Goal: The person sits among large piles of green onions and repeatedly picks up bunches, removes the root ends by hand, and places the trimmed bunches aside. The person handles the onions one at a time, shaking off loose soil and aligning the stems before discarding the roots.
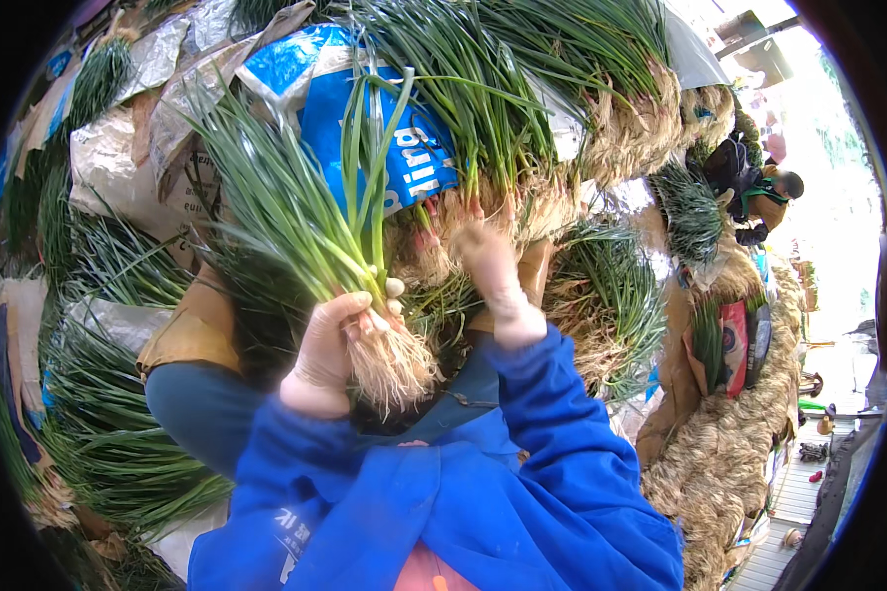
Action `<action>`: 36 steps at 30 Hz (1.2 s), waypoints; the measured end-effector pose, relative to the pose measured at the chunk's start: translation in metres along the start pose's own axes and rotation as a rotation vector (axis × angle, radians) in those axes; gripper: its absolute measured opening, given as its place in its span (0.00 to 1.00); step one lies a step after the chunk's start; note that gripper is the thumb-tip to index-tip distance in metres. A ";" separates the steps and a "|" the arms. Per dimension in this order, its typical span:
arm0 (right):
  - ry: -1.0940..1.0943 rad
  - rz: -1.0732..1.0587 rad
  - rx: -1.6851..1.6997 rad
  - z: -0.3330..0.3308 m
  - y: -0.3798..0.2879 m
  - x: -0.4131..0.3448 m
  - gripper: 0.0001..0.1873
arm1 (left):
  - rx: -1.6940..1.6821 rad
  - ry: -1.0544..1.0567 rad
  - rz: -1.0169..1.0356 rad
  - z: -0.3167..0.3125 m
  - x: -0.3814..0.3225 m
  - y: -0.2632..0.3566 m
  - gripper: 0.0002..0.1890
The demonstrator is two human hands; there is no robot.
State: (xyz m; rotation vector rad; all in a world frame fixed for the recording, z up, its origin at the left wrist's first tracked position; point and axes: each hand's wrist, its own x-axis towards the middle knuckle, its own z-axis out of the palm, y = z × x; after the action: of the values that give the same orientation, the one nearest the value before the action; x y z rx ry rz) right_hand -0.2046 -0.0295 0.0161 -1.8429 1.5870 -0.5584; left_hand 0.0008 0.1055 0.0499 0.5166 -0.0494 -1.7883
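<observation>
In a pale glove, my left hand (327,347) is closed round a bunch of green onions (355,273) just above its roots, with the long leaves fanning up and to the left. My right hand (488,258), blurred, is right of the bunch, close to the roots of a pile of green onions (480,133) lying beyond it. Whether its fingers hold a stalk cannot be told. Between the bunch and that pile lies a blue and white printed plastic sack (384,140). Loose leaves and roots lie below, between my knees.
More green onions (613,310) lie to the right, and others (118,414) to the left among sacks (118,162). A long bank of stacked roots (724,443) runs down the right side. A person (769,196) is at the upper right, near more bundles.
</observation>
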 end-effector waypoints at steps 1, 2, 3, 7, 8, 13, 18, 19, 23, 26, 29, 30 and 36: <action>0.296 -0.196 -0.259 -0.004 -0.003 0.022 0.15 | -0.066 -0.028 -0.059 -0.006 0.004 -0.001 0.24; 0.310 -0.092 -0.355 -0.004 -0.005 0.041 0.16 | -0.089 0.016 -0.032 -0.009 0.004 -0.005 0.29; 0.315 -0.016 -0.484 -0.001 -0.008 0.058 0.18 | -0.141 -0.102 -0.047 -0.013 0.006 -0.004 0.31; 0.226 -0.036 -0.392 0.007 -0.016 0.054 0.20 | -0.049 0.030 -0.017 -0.017 0.002 -0.002 0.25; 0.184 -0.096 -0.185 0.006 -0.016 0.036 0.15 | -0.016 0.102 -0.003 -0.017 0.001 -0.003 0.24; -0.055 -0.237 -0.084 0.011 -0.028 -0.040 0.12 | 0.078 0.117 -0.028 -0.014 0.013 -0.014 0.13; -0.098 -0.450 -0.315 0.014 -0.035 -0.059 0.11 | 0.045 0.237 -0.119 -0.015 0.013 -0.023 0.10; -0.018 -0.445 -0.299 0.014 -0.034 -0.057 0.10 | 0.019 0.241 -0.116 -0.014 0.013 -0.027 0.09; 0.300 -0.428 -0.123 0.015 -0.026 -0.045 0.08 | 0.220 0.204 -0.096 -0.015 0.007 -0.030 0.06; 0.053 0.161 0.667 0.021 -0.025 -0.037 0.12 | 0.144 0.175 -0.114 -0.017 0.003 -0.033 0.05; -0.096 -0.053 0.623 0.033 -0.032 -0.041 0.11 | 0.178 0.239 -0.173 -0.019 0.001 -0.034 0.05; -0.056 -0.055 0.514 0.036 -0.034 -0.046 0.11 | 0.172 0.235 -0.136 -0.019 0.001 -0.034 0.05; -0.309 0.373 0.953 0.049 -0.034 -0.071 0.09 | 0.040 0.199 -0.060 -0.019 0.005 -0.034 0.09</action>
State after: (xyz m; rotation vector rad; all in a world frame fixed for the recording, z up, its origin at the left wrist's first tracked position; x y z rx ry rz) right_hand -0.1600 0.0519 0.0115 -0.8459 1.1071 -0.6570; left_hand -0.0238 0.1151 0.0207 0.7291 0.0697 -1.7888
